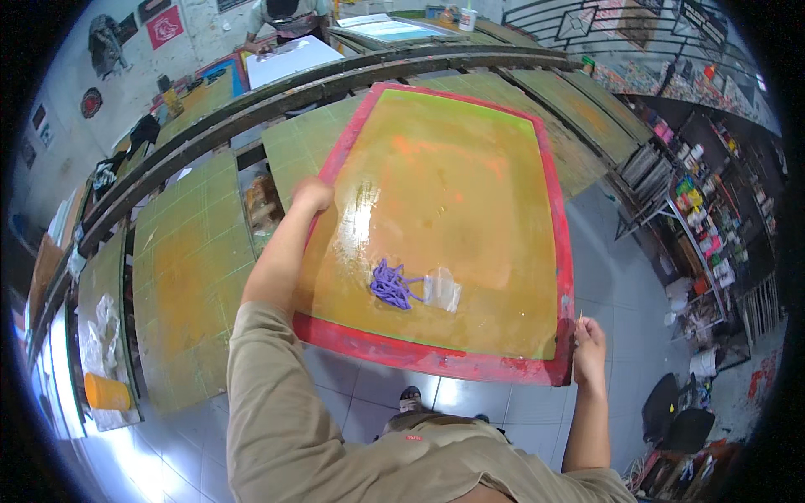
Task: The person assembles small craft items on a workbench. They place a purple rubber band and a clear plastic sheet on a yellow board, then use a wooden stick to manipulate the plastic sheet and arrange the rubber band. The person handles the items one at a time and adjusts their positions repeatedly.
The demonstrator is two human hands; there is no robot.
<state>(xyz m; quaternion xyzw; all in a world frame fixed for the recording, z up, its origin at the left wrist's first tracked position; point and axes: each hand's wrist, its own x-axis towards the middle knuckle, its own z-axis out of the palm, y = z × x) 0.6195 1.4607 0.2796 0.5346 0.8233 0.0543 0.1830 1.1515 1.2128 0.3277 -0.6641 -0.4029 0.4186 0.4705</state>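
Observation:
A large screen-printing frame with red-painted edges lies tilted in front of me, its mesh stained yellow-brown with orange patches. My left hand is closed around its left edge, about halfway up. Beside the near right corner, my right hand has its fingers pinched together; a thin pale sliver shows above them, too small to name. On the mesh near the front lie a bunched purple cloth strip and a crumpled piece of clear plastic. Wet glare covers the mesh's left part.
Green-stained printing boards line both sides. An orange bucket stands at the lower left. At the right is a shelf rack with many bottles, and a black chair. Across a long rail, another person works at a white sheet.

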